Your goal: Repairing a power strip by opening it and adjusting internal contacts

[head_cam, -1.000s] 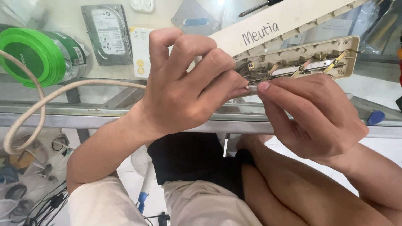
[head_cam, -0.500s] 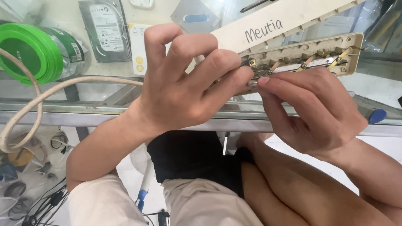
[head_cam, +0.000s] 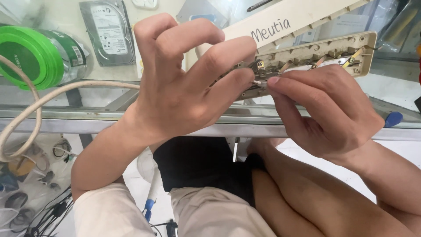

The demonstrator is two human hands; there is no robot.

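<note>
Two hands meet over an opened beige power strip [head_cam: 315,57] that sits tilted on the glass table [head_cam: 109,94], its inner brass contacts and screws facing up. Left hand [head_cam: 184,87] curls around the strip's near end, fingers bent, middle and ring fingertips pressing on the open shell; its back blocks the view of that end. Right hand [head_cam: 324,114] is closed in a pinch, thumb and forefinger clamped on a thin metal tool tip [head_cam: 259,82] that touches the contacts just beside the left fingertips. Cannot tell what kind of tool it is; the hand hides the rest.

Strip's cover [head_cam: 298,17] lies just behind the open half, long and cream-coloured, with handwriting in dark ink on its flat face. One cream cable [head_cam: 52,94] loops from the left edge across the glass toward the left wrist.

Far left: clear round tub with a green lid [head_cam: 30,55], lying on its side, white label with a barcode on its wall; contents not readable. Next to it, a bare hard drive [head_cam: 105,33], grey metal, with a white rectangular sticker on top. Blue object [head_cam: 393,119] pokes out at the table's right edge.

Under the glass, left: a tangle of wires [head_cam: 30,184] on the floor. Person's knees in beige shorts [head_cam: 210,215] are below the table edge.
</note>
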